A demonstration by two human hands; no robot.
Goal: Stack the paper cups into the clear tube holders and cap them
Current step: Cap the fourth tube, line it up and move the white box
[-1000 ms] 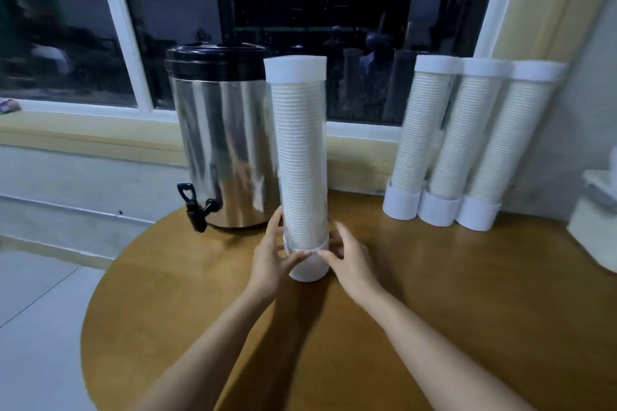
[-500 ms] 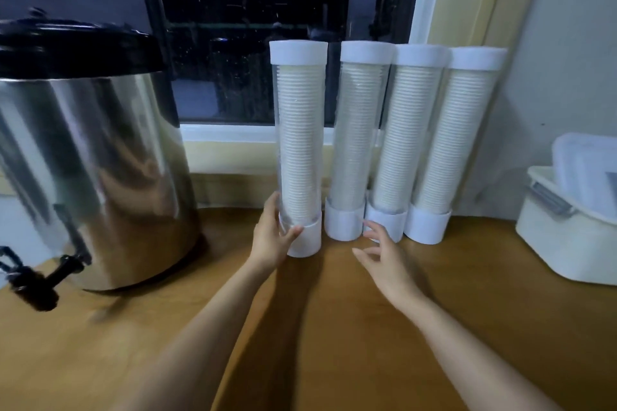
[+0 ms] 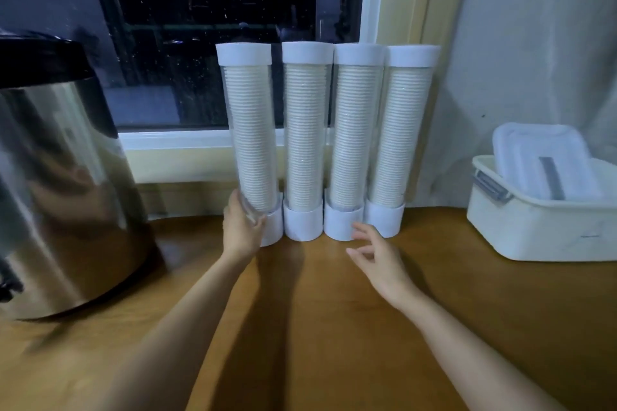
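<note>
Nearest the camera, two bare forearms reach forward over the brown wooden table (image 3: pixel 334 327). The right hand (image 3: pixel 380 264) hovers above the tabletop with its fingers (image 3: pixel 362 229) loosely spread and slightly curled, holding nothing; the fingertips hang just in front of the white base of the third tube holder (image 3: pixel 354 143), and whether they touch it cannot be told. The left hand (image 3: pixel 240 227) is wrapped around the low end of the leftmost tube holder (image 3: pixel 250 137), palm against its left side, thumb and fingers curled around the clear wall just above the white base cap (image 3: pixel 272 230).

Beyond the fingers, four clear tube holders stand in a row, bases touching or nearly so. Each is filled with a column of stacked paper cups (image 3: pixel 248 143) and closed by a white top cap (image 3: pixel 243 53). The leftmost leans a little, top to the left; to the right of the left hand stands the second tube holder (image 3: pixel 305 140), then the third, and the fourth tube holder (image 3: pixel 400 137) tilts towards the wall.

To the left of the left hand, a large steel drinks urn (image 3: pixel 56 193) with a black lid stands on the table. Well to the right of the right hand lies a white lidded box (image 3: pixel 541 223) with a grey latch. Behind the tubes runs a white window sill (image 3: pixel 173 140) under a dark window (image 3: pixel 207 27)
</note>
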